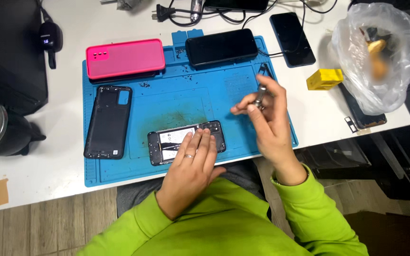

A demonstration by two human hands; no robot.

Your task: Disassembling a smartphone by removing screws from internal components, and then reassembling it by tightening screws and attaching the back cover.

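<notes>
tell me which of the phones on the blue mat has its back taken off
The opened phone at the mat's near edge, under the left hand: its insides show. The pink-cased phone and the black phone at the far edge are closed.

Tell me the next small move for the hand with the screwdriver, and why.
Probably lower the screwdriver to the opened phone. The right hand holds the tool lifted over the blue mat, clear of the phone, while the left hand lies flat on the phone, pinning it. Its back cover already lies aside.
</notes>
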